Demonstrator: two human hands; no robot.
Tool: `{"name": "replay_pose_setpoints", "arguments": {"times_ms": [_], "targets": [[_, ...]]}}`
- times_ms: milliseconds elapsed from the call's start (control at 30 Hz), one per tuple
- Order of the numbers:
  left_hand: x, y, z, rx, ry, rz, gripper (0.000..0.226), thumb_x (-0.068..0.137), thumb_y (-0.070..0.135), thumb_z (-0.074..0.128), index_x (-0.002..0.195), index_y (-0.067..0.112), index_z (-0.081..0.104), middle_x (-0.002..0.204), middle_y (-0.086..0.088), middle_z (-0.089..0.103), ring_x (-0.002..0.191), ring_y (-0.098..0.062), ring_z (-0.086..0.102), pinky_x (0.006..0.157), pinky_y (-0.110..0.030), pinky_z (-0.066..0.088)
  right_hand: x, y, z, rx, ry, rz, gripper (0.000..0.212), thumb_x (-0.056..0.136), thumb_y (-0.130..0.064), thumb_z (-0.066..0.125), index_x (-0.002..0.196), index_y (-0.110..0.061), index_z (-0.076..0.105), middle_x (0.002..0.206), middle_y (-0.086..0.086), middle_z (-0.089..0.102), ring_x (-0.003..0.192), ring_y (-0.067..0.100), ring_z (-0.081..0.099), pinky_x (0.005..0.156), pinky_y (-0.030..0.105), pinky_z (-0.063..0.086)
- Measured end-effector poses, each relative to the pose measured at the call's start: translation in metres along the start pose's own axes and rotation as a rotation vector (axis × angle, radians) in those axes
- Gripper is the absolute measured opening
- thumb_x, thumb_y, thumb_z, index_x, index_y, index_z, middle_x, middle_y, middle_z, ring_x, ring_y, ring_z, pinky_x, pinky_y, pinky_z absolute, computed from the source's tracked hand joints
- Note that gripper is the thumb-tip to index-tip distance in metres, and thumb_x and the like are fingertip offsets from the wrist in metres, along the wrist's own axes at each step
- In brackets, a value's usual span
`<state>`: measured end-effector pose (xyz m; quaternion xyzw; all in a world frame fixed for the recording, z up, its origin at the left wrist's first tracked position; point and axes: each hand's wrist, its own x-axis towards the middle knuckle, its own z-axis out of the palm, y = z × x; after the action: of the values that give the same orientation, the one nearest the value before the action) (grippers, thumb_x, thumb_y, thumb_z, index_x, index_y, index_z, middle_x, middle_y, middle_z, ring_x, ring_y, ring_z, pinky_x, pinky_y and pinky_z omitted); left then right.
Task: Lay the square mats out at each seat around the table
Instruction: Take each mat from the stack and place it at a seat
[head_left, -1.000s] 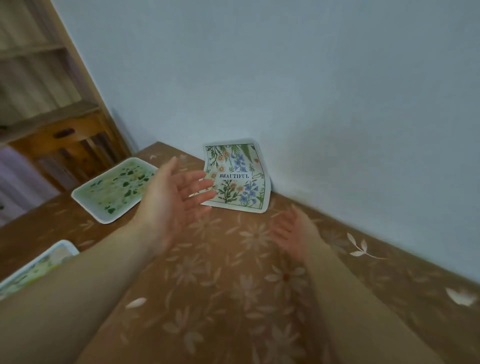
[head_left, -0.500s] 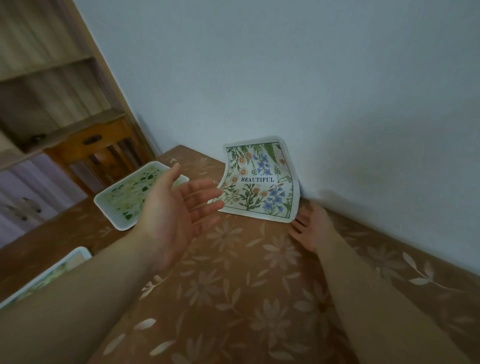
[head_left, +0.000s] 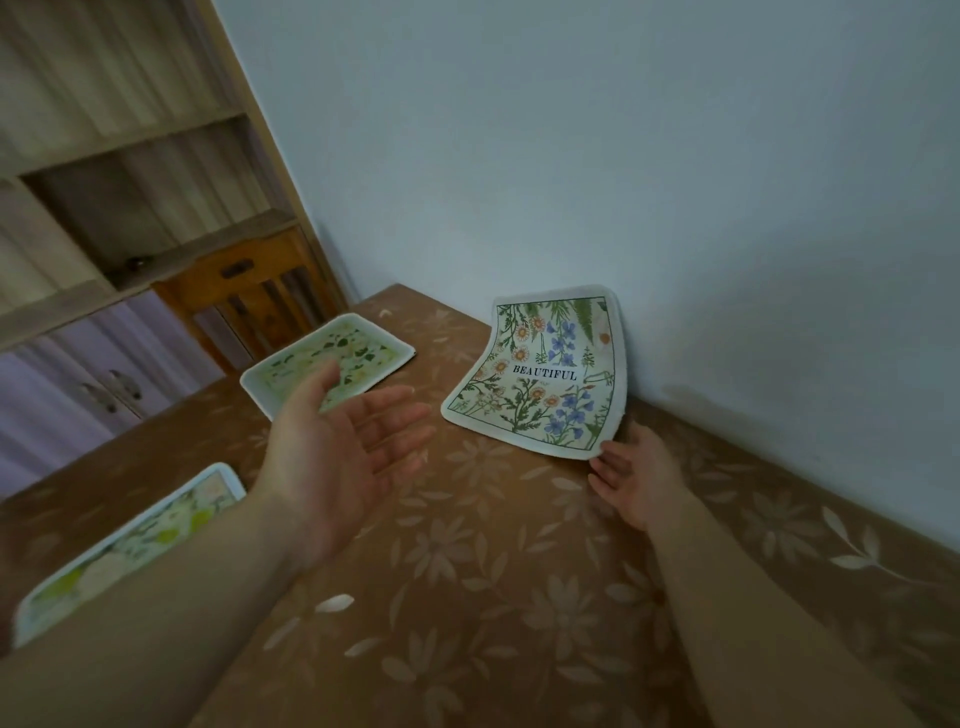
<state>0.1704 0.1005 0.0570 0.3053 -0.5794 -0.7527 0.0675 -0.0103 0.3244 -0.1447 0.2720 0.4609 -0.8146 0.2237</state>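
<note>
Left hand (head_left: 343, 457) hovered above brown floral tablecloth (head_left: 509, 597), palm up, fingers spread, nothing in it. Right hand (head_left: 636, 480) lay low on cloth, fingers loosely splayed, fingertips (head_left: 602, 457) touching near corner of floral "BEAUTIFUL" mat (head_left: 545, 374) — whether pinching it, cannot tell. That mat sat at table's far edge, its far side curled up against pale wall (head_left: 623, 156). Green leafy mat (head_left: 332, 364) lay flat before wooden chair (head_left: 249, 296) — third mat (head_left: 119, 545) flat at near left, partly behind left forearm.
</note>
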Motion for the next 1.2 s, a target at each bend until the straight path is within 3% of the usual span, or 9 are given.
{"name": "replay_pose_setpoints", "arguments": {"times_ms": [133, 300, 433, 633, 700, 767, 900, 1000, 1200], "targets": [[-0.029, -0.011, -0.006, -0.072, 0.026, -0.064, 0.073, 0.096, 0.066, 0.04, 0.124, 0.005, 0.07, 0.119, -0.019, 0.077, 0.115, -0.036, 0.069, 0.095, -0.049, 0.051, -0.051, 0.03, -0.024, 0.044, 0.002, 0.061, 0.039, 0.104, -0.034, 0.05, 0.134, -0.014, 0.065, 0.125, 0.013, 0.066, 0.108, 0.028, 0.062, 0.095, 0.046, 0.047], [-0.084, -0.031, -0.011, -0.136, 0.011, -0.167, 0.074, 0.097, 0.066, 0.038, 0.127, 0.004, 0.067, 0.125, -0.019, 0.073, 0.118, -0.036, 0.067, 0.094, -0.049, 0.05, -0.134, 0.061, -0.067, 0.069, 0.018, 0.107, 0.044, 0.104, -0.039, 0.052, 0.135, -0.01, 0.063, 0.131, 0.013, 0.063, 0.112, 0.029, 0.061, 0.097, 0.046, 0.046], [-0.136, -0.05, -0.026, -0.167, -0.025, -0.221, 0.074, 0.097, 0.066, 0.038, 0.124, 0.004, 0.067, 0.125, -0.019, 0.073, 0.119, -0.036, 0.066, 0.101, -0.05, 0.049, -0.196, 0.081, -0.103, 0.065, 0.075, 0.091, 0.048, 0.105, -0.039, 0.05, 0.138, -0.006, 0.061, 0.133, 0.014, 0.062, 0.111, 0.028, 0.06, 0.102, 0.047, 0.044], [-0.217, -0.085, -0.068, -0.207, -0.088, -0.278, 0.073, 0.097, 0.067, 0.037, 0.122, 0.006, 0.069, 0.12, -0.017, 0.076, 0.115, -0.034, 0.068, 0.095, -0.047, 0.052, -0.305, 0.115, -0.169, -0.018, 0.177, -0.008, 0.038, 0.106, -0.038, 0.051, 0.13, -0.011, 0.062, 0.125, 0.007, 0.066, 0.101, 0.025, 0.061, 0.104, 0.048, 0.046], [-0.246, -0.099, -0.08, -0.215, -0.118, -0.294, 0.074, 0.096, 0.068, 0.037, 0.119, 0.006, 0.07, 0.116, -0.016, 0.078, 0.112, -0.033, 0.07, 0.089, -0.047, 0.053, -0.346, 0.128, -0.198, -0.061, 0.213, -0.047, 0.036, 0.106, -0.041, 0.051, 0.131, -0.018, 0.063, 0.123, 0.003, 0.066, 0.107, 0.025, 0.061, 0.102, 0.046, 0.045], [-0.276, -0.115, -0.088, -0.223, -0.154, -0.319, 0.074, 0.095, 0.069, 0.039, 0.118, 0.006, 0.069, 0.115, -0.017, 0.077, 0.111, -0.034, 0.07, 0.086, -0.046, 0.053, -0.39, 0.144, -0.23, -0.072, 0.223, -0.035, 0.035, 0.104, -0.047, 0.051, 0.127, -0.025, 0.066, 0.139, 0.004, 0.063, 0.121, 0.028, 0.058, 0.104, 0.048, 0.045], [-0.337, -0.147, -0.093, -0.262, -0.217, -0.396, 0.074, 0.093, 0.068, 0.041, 0.124, 0.006, 0.066, 0.121, -0.017, 0.073, 0.111, -0.033, 0.068, 0.086, -0.045, 0.053, -0.467, 0.169, -0.287, 0.004, 0.224, 0.004, 0.065, 0.104, -0.063, 0.037, 0.158, -0.025, 0.044, 0.162, 0.004, 0.045, 0.143, 0.037, 0.047, 0.117, 0.057, 0.037], [-0.37, -0.157, -0.086, -0.275, -0.251, -0.415, 0.073, 0.095, 0.067, 0.039, 0.123, 0.005, 0.066, 0.123, -0.017, 0.072, 0.109, -0.033, 0.068, 0.082, -0.045, 0.053, -0.513, 0.167, -0.296, 0.053, 0.195, 0.016, 0.066, 0.102, -0.067, 0.038, 0.153, -0.028, 0.05, 0.153, 0.003, 0.053, 0.124, 0.03, 0.057, 0.104, 0.052, 0.041], [-0.407, -0.159, -0.058, -0.279, -0.275, -0.395, 0.069, 0.096, 0.065, 0.038, 0.115, 0.007, 0.07, 0.121, -0.016, 0.074, 0.104, -0.031, 0.069, 0.085, -0.043, 0.051, -0.547, 0.141, -0.295, 0.04, 0.205, -0.005, 0.063, 0.105, -0.063, 0.038, 0.149, -0.02, 0.054, 0.149, 0.01, 0.058, 0.138, 0.036, 0.052, 0.122, 0.057, 0.031]]}}
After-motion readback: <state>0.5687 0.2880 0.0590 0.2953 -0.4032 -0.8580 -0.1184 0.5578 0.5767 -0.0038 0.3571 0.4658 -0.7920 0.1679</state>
